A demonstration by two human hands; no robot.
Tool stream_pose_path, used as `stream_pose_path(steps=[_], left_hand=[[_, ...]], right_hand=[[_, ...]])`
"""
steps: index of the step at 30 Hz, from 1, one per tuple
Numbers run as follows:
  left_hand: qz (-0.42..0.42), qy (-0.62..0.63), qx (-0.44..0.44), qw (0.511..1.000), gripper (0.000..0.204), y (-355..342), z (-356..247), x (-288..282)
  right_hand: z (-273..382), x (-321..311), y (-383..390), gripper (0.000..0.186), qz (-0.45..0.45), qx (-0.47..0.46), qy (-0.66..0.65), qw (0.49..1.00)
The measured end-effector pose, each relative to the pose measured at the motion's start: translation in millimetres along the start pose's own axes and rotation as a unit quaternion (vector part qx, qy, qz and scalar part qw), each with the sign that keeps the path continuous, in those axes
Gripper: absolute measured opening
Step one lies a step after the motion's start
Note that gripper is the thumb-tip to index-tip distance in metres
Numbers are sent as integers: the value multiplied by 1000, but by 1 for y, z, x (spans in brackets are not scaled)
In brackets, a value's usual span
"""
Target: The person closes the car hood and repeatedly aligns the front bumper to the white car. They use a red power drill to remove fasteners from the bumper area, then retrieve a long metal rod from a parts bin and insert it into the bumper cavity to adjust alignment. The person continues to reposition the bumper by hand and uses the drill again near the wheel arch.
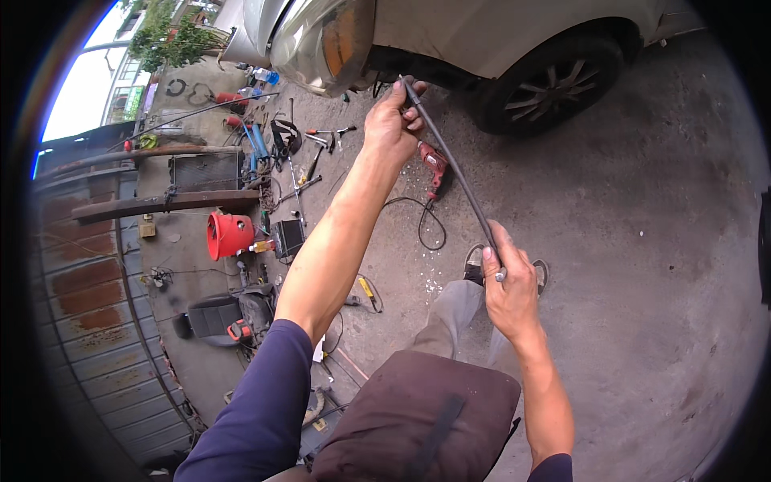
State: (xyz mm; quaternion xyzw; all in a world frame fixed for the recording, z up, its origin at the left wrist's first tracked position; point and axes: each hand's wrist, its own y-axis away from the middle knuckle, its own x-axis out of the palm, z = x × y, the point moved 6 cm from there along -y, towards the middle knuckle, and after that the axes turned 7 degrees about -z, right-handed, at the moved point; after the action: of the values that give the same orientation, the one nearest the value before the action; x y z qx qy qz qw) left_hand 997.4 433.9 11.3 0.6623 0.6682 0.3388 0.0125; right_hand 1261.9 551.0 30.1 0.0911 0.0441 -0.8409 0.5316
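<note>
A long dark metal rod (455, 166) slants between my two hands, in front of a light-coloured car (450, 32). My left hand (392, 120) pinches its far end just below the car's front corner, by the headlight (321, 48). Lower down, my right hand (511, 285) is closed round the near end, and a pale round tip sticks out beside the thumb. On the ground behind the rod lies a red power drill (434, 167) with its black cord looped next to it.
The car's front wheel (554, 84) stands at the upper right. Scattered hand tools (309, 169), a red bucket (230, 235), a black battery (289, 238) and a car seat (215, 320) are on the left. My shoes (474, 261) are on the concrete below the rod.
</note>
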Motion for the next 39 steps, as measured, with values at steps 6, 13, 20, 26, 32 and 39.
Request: stream_pose_path(steps=[6,13,20,26,32,39], left_hand=[[38,-32,6,999,11,-57,-1,-1],[31,-27,-4,999,8,-69,-10,-2],[46,-3,-20,999,10,-68,-11,-8],[65,-6,-32,997,11,-73,-14,-10],[71,-11,-30,997,12,-63,-10,-6],[126,-20,-54,990,19,-52,-2,-1]], right_hand=[[-28,43,-42,38,-18,36,33,999],[-25,55,-54,34,-33,32,70,996],[-23,70,-55,37,-79,-101,156,979],[-25,83,-46,33,-80,29,70,994],[-14,72,-55,26,-162,17,103,981],[-31,94,-47,25,-89,357,-473,801]])
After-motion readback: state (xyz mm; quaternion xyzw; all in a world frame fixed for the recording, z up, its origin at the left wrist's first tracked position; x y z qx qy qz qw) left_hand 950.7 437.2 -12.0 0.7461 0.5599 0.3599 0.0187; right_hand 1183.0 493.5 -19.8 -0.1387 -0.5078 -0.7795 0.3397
